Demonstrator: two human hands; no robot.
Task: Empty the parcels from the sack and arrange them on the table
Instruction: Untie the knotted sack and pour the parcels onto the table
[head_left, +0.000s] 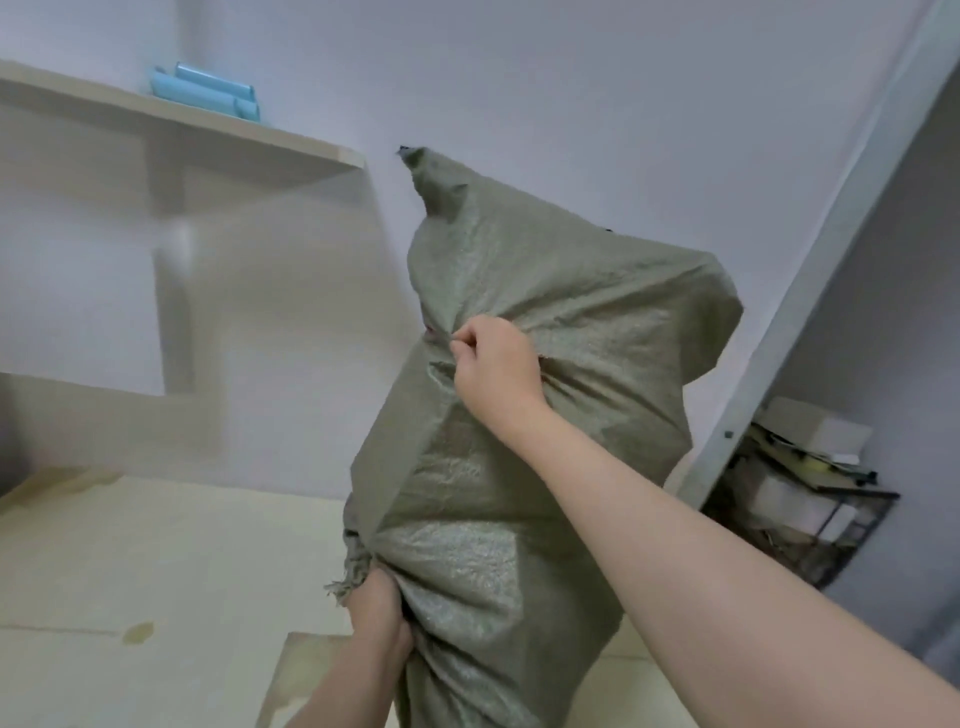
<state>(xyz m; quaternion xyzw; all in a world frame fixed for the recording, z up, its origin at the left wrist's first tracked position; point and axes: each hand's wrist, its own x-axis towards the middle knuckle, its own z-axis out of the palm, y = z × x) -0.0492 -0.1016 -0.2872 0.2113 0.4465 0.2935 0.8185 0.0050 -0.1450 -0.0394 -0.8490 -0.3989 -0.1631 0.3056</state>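
A grey-green woven sack stands tall in the middle of the view, its closed end pointing up. My right hand grips a bunched fold of the sack about halfway up. Lower down, my left hand grips the gathered fabric near a frayed edge. The sack's lower part runs out of the bottom of the frame. No parcels are visible; whatever is inside is hidden by the fabric.
A pale yellow surface spreads out to the left below the sack. A wall shelf at upper left carries blue rolls. A slanted metal post and a wire rack of boxes stand on the right.
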